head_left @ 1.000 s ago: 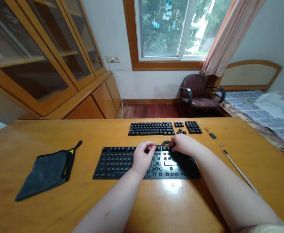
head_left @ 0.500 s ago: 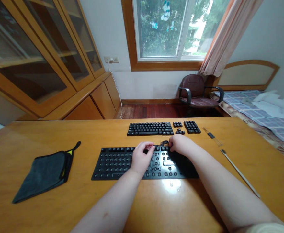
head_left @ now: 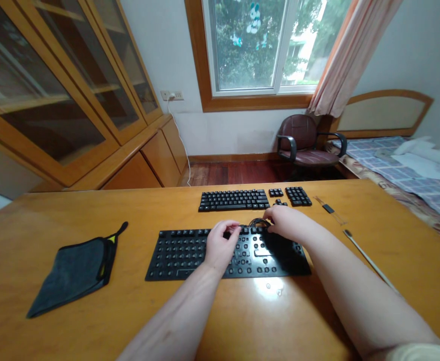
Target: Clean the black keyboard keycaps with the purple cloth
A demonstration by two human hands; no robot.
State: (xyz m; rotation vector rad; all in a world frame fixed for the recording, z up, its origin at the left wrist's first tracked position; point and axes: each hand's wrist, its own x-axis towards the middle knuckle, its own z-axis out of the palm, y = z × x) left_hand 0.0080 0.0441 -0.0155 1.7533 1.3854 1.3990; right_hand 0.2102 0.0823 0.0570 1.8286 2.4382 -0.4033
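A black keyboard base (head_left: 182, 253) lies flat on the wooden desk, most of its switches bare, with a row of keycaps along its far edge. My left hand (head_left: 222, 245) rests over its middle, thumb and forefinger pinched together at the top row; what is between the tips is too small to name. My right hand (head_left: 285, 223) is at the far edge further right, its fingers bent down by the top row and partly hidden. Between the hands, behind the base, sits a coiled black cable (head_left: 258, 221).
Beyond the base, removed keycaps (head_left: 235, 199) stand in keyboard order, with a number-pad block (head_left: 298, 196) at right. A keycap puller (head_left: 328, 208) and a thin brush (head_left: 370, 260) lie to the right. A folded grey cloth (head_left: 72, 271) lies left. A chair (head_left: 298, 140) stands beyond the desk.
My right hand has shifted slightly right and down along the top row. The left hand keeps its pinch in the same spot on the keyboard. The whole view has shifted a little.
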